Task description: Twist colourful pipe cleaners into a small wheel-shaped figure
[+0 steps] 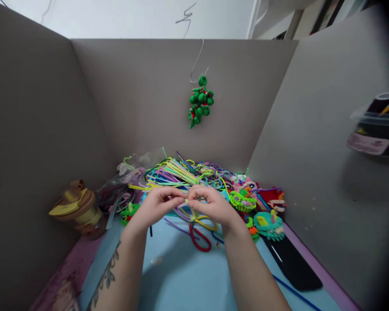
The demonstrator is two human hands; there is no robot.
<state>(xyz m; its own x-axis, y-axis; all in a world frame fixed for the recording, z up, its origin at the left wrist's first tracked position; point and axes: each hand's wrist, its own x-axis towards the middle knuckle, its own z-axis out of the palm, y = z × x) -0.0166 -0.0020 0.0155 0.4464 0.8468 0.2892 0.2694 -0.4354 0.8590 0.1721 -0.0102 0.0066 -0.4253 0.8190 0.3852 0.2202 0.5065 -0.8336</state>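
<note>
Head view: left hand [158, 202] and right hand [210, 203], raised, wrists bent inward, fingers curled, thumbs and fingertips pinched narrow around one small pale-yellow piece [186, 201] midway between, details too small to tell. Forearms [246, 259] reaching up from lower corners. Just behind: heaped multicoloured fuzzy craft stems [181, 170]. Below the fingers: red fuzzy loop [205, 247]. Between forearms: broad open stretch of smooth light-blue mat [184, 283]. Bounding left, back and right: tall grey panels [142, 99]. Right, beyond forearm: flat black rounded slab [294, 263].
</note>
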